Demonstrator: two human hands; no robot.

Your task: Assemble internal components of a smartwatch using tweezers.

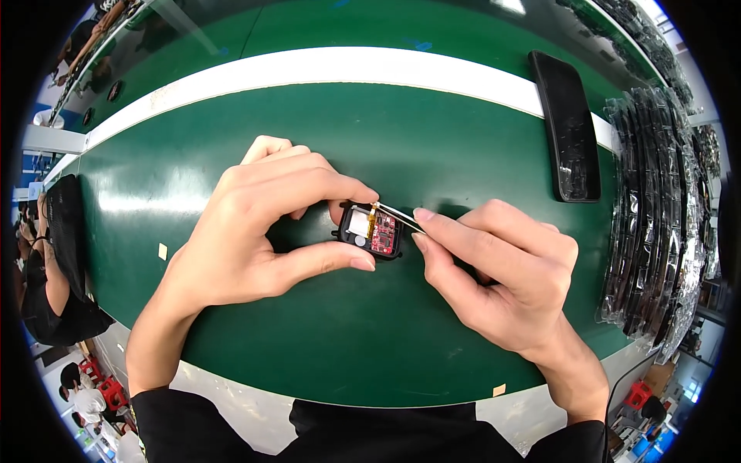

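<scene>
Between my hands is a small black device case (396, 248), its inside showing a red circuit board, a white block, a yellow strip and a round silver part. My left hand (258, 224) grips the case, thumb along its near side and index finger at its far edge. In my right hand (505, 266) a pair of metal tweezers (403, 217) is pinched between thumb and fingers. Their tips reach the top of the yellow strip, close to my left index fingertip. Whether the tips hold anything is too small to tell.
The green table (309, 332) carries a long black tray (571, 139) at the far right. Beside it stand stacked clear plastic trays (648, 216) with dark parts. A white rail (340, 65) crosses the far side. Small yellow paper pieces (163, 251) lie on the table. A black bag-like thing (68, 231) is at the left edge.
</scene>
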